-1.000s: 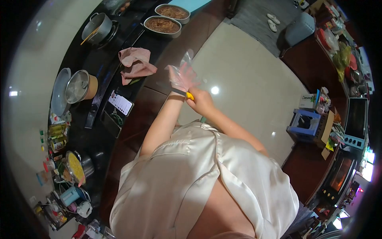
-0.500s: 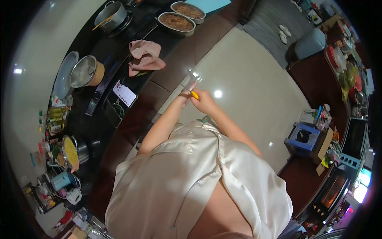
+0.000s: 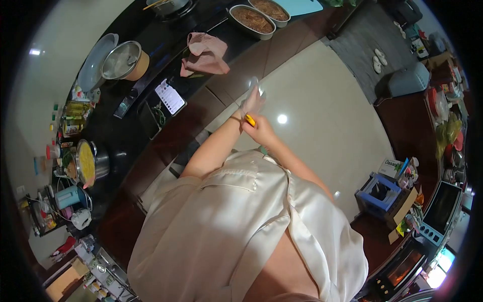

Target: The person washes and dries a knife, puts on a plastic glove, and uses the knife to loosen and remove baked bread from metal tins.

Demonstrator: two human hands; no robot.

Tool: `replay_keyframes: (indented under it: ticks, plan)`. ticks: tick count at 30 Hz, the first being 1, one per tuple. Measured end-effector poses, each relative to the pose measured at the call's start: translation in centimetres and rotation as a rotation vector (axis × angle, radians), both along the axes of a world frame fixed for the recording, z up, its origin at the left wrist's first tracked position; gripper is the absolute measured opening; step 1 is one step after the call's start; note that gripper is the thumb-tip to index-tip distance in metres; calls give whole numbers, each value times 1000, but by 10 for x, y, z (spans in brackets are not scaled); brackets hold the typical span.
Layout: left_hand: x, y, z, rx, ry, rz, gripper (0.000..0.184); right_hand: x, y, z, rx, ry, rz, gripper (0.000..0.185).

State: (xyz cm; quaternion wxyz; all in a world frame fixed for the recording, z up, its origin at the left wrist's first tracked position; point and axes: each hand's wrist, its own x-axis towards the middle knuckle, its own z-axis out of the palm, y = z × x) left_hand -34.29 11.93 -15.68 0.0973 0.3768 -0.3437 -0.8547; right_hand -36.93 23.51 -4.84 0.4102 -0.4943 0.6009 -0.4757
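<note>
My left hand [image 3: 252,102] is stretched forward over the floor at the counter's edge, its fingers extended and slightly blurred. Clear, thin plastic, looking like a disposable glove [image 3: 254,82], covers it and stands out past the fingertips. Close against the left wrist, my right hand [image 3: 260,130] is closed around a small yellow object [image 3: 250,120]. Only a short yellow end shows, so its kind is unclear. The right fingers also seem to touch the plastic near the wrist, but I cannot tell whether they grip it.
The black counter [image 3: 121,166] on the left bears a phone [image 3: 170,96], a pink cloth [image 3: 205,54], a steel bowl [image 3: 121,61], a pot with yellow contents [image 3: 86,163] and two filled oval tins [image 3: 251,21]. A blue stool [image 3: 377,192] and ovens [image 3: 402,267] stand right.
The view has turned, so the counter items sit higher in it. My left hand's fingers have straightened and reach farther into the clear plastic. My right hand stays by the wrist with the yellow object.
</note>
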Motion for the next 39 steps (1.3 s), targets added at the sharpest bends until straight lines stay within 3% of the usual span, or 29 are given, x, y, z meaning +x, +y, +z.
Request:
replay_keyframes:
  ticks: [1,4,5,6,8,12,14,16,18,20,22,23,24,26,28,30,31,34,36,37,39]
  plan:
    - [-8,2,28,-38,49,190,87,-3,-1,1,-24,34,-2,18]
    - [-2,-15,60,180,153,52,83,-12,-5,8,-94,29,-86,22]
    - [-1,-9,81,307,275,205,81,-16,-6,12,-146,-10,-145,25]
    - [-4,-12,98,305,279,187,81,-23,-5,22,-152,-3,-161,25]
    - [-8,-18,128,501,731,172,81,-33,3,44,11,58,-371,29]
    - [-36,-21,173,344,828,144,83,-40,-7,58,123,-100,-355,27]
    - [-51,-22,187,206,854,151,81,-37,-11,68,-58,-385,-428,20]
    - [-66,-29,197,137,877,144,85,-39,-13,62,-117,-350,-453,18]
    - [-82,-28,205,-51,763,155,87,-42,-12,64,-162,-316,-475,16]
    - [-89,-23,210,-36,781,93,91,-46,-9,75,-193,-276,-515,14]
    - [-89,-10,210,-463,606,66,89,-55,-7,61,-203,-212,-487,16]
    - [-99,-19,201,-386,286,24,81,-65,-8,56,-216,-140,-449,19]
    - [-110,-33,187,-389,291,27,81,-79,-7,57,-220,-135,-445,19]
    - [-124,-55,162,-1322,-191,-52,67,-104,-1,65,20,99,-470,29]
    - [-140,-49,185,-1410,-192,-106,56,-122,-3,102,-65,237,-535,32]
    - [-162,-43,188,-1721,-527,-413,56,-141,-10,115,-146,376,-607,35]
    - [-173,-44,187,-1829,-566,-447,57,-155,-18,116,-116,438,-566,35]
    - [-195,-43,195,-1936,-627,-438,50,-207,-35,107,-69,486,-438,34]
    - [-211,-49,205,-1787,-714,-674,61,-230,-49,104,-115,196,-310,27]
    - [-220,-54,207,-1737,-668,-713,64,-238,-62,105,-118,202,-319,27]
    - [-237,-72,204,-1587,-443,-626,71,-245,-91,107,-226,660,-393,20]
